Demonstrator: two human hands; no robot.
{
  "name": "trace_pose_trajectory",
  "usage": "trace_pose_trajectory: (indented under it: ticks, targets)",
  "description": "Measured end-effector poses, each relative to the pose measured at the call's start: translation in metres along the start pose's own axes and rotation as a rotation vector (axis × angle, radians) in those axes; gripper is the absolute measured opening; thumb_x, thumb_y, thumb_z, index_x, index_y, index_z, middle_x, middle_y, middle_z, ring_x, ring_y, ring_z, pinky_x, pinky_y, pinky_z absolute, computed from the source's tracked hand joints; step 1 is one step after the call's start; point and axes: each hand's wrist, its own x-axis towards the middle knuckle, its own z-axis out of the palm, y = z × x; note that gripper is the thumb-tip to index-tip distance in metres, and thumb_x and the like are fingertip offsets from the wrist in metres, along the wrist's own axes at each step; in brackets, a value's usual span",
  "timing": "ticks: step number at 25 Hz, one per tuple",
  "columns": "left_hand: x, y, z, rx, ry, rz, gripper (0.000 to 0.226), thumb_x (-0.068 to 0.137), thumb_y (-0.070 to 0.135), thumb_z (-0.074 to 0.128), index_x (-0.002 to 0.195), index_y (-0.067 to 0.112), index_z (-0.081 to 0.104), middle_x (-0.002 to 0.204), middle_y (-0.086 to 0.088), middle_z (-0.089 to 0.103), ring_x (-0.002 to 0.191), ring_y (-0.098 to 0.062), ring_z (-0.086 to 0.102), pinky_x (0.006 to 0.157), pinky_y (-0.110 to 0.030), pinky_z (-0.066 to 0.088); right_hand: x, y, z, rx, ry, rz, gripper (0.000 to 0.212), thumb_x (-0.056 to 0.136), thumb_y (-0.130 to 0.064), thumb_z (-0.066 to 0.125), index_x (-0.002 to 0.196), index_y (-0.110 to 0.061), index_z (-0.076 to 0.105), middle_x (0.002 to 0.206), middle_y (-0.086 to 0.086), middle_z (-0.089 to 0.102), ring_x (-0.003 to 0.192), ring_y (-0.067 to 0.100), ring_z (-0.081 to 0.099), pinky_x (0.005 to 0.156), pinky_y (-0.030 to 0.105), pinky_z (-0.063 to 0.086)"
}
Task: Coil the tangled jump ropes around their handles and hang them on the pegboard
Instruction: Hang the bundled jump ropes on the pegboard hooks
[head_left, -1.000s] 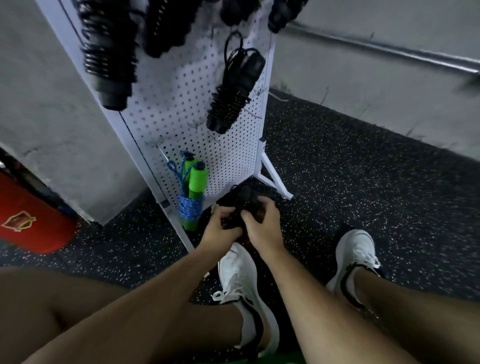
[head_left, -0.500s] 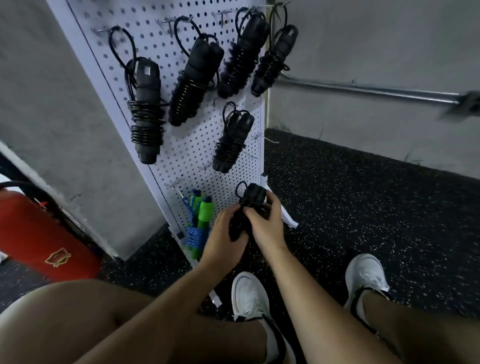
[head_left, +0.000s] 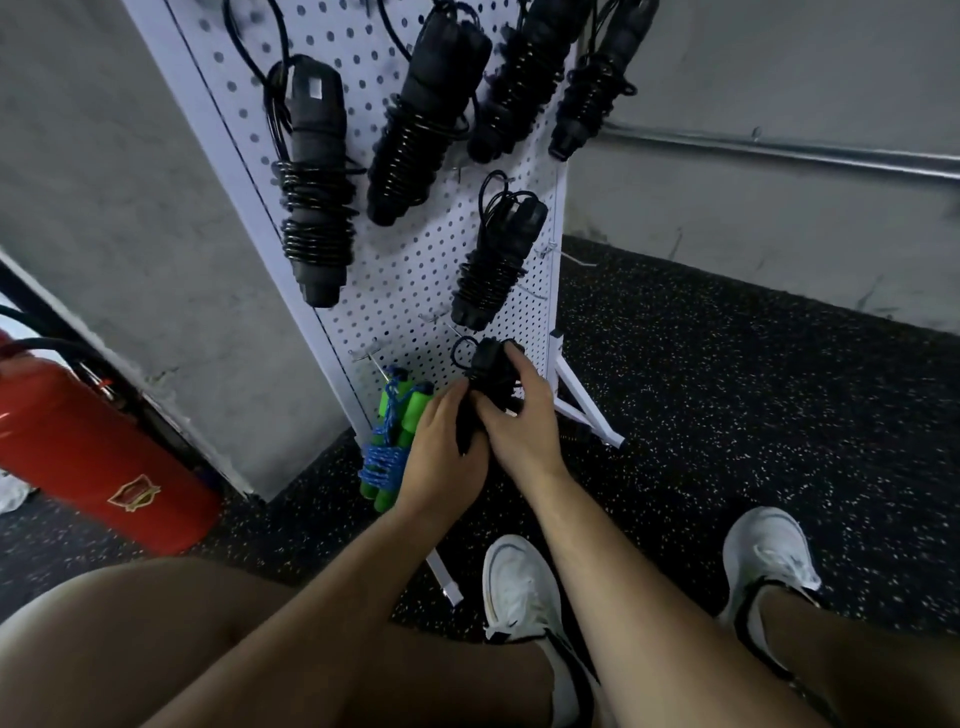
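A white pegboard (head_left: 410, 270) stands tilted on the floor. Both my hands hold a coiled black jump rope (head_left: 485, 371) against its lower part. My left hand (head_left: 441, 457) grips the bundle's lower end. My right hand (head_left: 519, 421) wraps its upper part, a finger on top of the handle. A small black loop (head_left: 460, 351) sticks out at the bundle's top, next to a bare metal hook (head_left: 447, 319). Several coiled black ropes hang above, one of them (head_left: 493, 260) directly over my hands. A green-handled rope with blue cord (head_left: 395, 431) hangs at the lower left.
A red fire extinguisher (head_left: 88, 447) lies on the floor at the left, beside a grey wall. The pegboard's white foot (head_left: 587, 410) sticks out to the right of my hands. My white shoes (head_left: 519, 587) rest on the speckled black floor. A metal pipe (head_left: 779, 150) runs along the far wall.
Both hands have lifted the black bundle from near the floor up against the pegboard's lower part. The view has tilted upward, showing more of the hung ropes.
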Motion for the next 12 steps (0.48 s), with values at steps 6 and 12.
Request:
trace_pose_trajectory:
  ticks: [6,12]
  targets:
    - [0.004,-0.019,0.008,0.049,-0.033,-0.013,0.064,0.097,0.005,0.051,0.157,0.010,0.029,0.163,0.001,0.026,0.150,-0.012,0.024,0.112,-0.004,0.011,0.002,0.012,0.010,-0.129,-0.001,-0.076,0.066,0.088,-0.016,0.074,0.145,-0.030,0.044,0.143,-0.007,0.045,0.113,-0.031,0.038,0.098,-0.002,0.034]
    - [-0.013,-0.048,0.022,0.151,-0.135,0.001,0.075,0.101,0.015,0.049,0.162,0.014,0.005,0.169,0.004,0.002,0.155,-0.012,-0.001,0.119,-0.019,0.008,-0.020,0.038,0.000,-0.447,-0.080,-0.238,0.066,0.098,-0.025,0.060,0.153,-0.043,0.028,0.161,-0.009,0.023,0.135,0.003,0.039,0.092,0.005,0.037]
